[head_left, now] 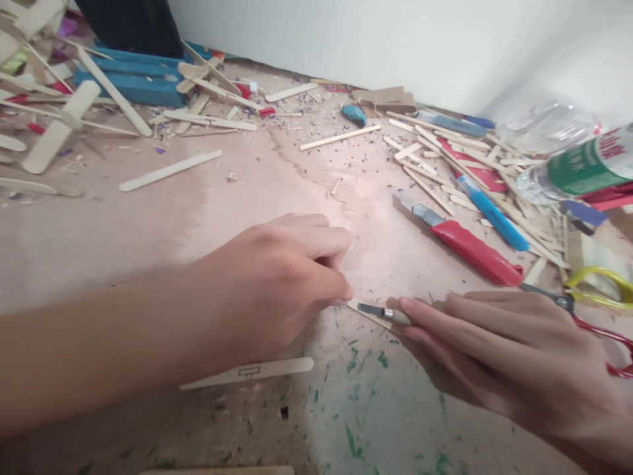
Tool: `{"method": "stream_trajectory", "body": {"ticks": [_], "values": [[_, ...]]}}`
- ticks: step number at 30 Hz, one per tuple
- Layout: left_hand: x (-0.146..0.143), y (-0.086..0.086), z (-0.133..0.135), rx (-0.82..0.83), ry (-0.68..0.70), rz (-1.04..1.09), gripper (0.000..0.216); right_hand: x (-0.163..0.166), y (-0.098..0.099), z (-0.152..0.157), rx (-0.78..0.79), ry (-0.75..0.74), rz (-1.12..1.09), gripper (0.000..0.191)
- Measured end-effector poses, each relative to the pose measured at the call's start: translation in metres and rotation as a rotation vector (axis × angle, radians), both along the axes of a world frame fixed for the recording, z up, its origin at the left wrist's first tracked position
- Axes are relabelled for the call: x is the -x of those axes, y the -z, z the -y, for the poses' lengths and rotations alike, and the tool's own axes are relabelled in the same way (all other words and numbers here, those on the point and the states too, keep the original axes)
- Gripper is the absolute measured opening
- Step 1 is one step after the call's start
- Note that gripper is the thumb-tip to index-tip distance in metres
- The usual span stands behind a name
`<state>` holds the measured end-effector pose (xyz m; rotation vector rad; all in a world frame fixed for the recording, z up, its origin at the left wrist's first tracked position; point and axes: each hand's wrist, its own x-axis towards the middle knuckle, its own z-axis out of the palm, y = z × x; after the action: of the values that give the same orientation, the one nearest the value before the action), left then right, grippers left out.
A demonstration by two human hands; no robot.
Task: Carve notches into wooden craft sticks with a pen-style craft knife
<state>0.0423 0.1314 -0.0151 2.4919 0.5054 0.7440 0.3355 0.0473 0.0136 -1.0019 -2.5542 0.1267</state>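
My left hand (291, 280) is closed in a pinch over the end of a thin wooden craft stick (372, 318), pressing it near the tabletop. My right hand (499, 349) grips a small carving knife (399, 317) with a pale handle, metal collar and short dark blade. Its blade tip lies just over the craft stick, close to my left fingertips; contact is hard to tell. Below my left wrist lies another craft stick (284, 367) with a small T-like shape drawn on it. A red utility knife (475, 253) rests beyond my right hand, blade out.
Scissors (564, 300) with yellow and red handles lie partly behind my right hand. Craft sticks (62, 128) heap up at left, around a blue stand (133, 82). At right are a blue pen (494, 214), more sticks and a green-labelled bottle (583, 165). A white wall (370, 39) bounds the back.
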Motion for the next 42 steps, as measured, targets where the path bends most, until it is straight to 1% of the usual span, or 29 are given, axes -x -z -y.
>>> {"method": "stream_trajectory", "body": {"ticks": [5, 13, 16, 20, 25, 30, 34, 42], "values": [[0.0, -0.001, -0.002, -0.004, 0.005, -0.015, 0.043, 0.0, -0.006, -0.005, -0.03, -0.007, 0.007, 0.018], [-0.001, 0.001, -0.002, 0.018, 0.003, 0.002, 0.043, 0.002, 0.0, -0.001, -0.023, -0.004, 0.006, 0.017], [0.0, 0.001, -0.002, 0.037, 0.015, -0.004, 0.041, 0.001, -0.006, -0.003, -0.028, -0.003, 0.026, 0.016], [0.001, -0.002, -0.001, 0.086, 0.044, -0.022, 0.04, -0.005, -0.02, -0.008, 0.005, -0.032, 0.116, 0.014], [0.003, -0.005, 0.002, 0.105, 0.102, -0.03, 0.037, -0.022, -0.032, -0.003, 0.086, -0.051, 0.108, 0.029], [0.004, -0.003, 0.003, 0.157, 0.158, -0.032, 0.034, -0.028, -0.043, 0.006, 0.14, -0.056, 0.194, 0.041], [0.004, -0.002, 0.003, 0.151, 0.172, -0.019, 0.035, -0.024, -0.047, 0.009, 0.145, -0.059, 0.221, 0.044], [0.003, 0.002, 0.0, 0.114, 0.171, 0.005, 0.032, -0.022, -0.049, 0.01, 0.102, -0.098, 0.263, 0.054]]}}
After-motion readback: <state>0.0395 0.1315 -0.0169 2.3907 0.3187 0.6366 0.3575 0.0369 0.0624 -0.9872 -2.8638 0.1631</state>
